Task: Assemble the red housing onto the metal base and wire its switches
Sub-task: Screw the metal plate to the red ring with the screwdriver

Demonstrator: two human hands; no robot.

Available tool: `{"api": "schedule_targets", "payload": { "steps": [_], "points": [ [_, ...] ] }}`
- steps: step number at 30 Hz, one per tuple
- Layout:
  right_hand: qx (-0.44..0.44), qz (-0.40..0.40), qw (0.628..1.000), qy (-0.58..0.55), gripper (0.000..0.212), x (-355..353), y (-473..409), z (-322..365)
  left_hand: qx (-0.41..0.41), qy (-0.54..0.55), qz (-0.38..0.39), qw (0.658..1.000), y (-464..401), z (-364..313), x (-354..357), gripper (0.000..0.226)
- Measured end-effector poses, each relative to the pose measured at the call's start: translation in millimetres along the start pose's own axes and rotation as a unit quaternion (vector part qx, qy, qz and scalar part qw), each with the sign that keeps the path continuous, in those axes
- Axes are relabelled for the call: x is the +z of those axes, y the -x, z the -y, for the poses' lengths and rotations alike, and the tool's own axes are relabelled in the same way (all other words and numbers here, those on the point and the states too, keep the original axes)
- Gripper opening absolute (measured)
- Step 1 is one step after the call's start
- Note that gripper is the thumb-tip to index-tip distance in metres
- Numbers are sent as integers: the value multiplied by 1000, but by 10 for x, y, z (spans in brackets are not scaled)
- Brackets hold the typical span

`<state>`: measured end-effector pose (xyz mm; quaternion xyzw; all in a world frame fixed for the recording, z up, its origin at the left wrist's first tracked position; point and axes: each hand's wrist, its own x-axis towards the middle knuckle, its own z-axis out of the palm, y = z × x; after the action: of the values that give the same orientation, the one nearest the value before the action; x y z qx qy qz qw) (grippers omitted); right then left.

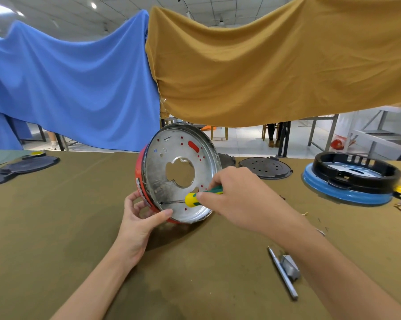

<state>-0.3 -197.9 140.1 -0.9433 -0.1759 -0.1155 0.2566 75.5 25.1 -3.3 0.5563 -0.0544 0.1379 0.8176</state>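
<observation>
With the red housing (141, 181) and metal base (181, 172) tilted on edge mid-table, the left hand (139, 218) grips their near-left rim while the right hand (232, 192) grasps the screwdriver (195, 197); keep its tip square in the screw.

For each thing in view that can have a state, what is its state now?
red housing: tilted on edge, fitted around metal base
metal base: facing camera
screwdriver: tip at base's lower left
left hand: grips housing rim
right hand: grips screwdriver
blue housing: flat on table
</observation>
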Motion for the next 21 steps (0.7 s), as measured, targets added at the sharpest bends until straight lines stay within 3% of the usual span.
{"api": "schedule_targets", "payload": {
  "steps": [7,11,14,21],
  "points": [
    [25,9,999,-21,47,-9,-6,-25,5,-4,2,1000,17,-2,8,88],
    [-20,11,999,23,32,-37,30,-2,-3,-1,-8,1000,7,-22,25,98],
    [-29,10,999,27,26,-21,28,11,-4,4,-9,1000,2,-28,25,92],
    [37,31,998,-49,50,-26,-15,-50,10,-8,11,1000,24,-14,7,87]
  ]
}}
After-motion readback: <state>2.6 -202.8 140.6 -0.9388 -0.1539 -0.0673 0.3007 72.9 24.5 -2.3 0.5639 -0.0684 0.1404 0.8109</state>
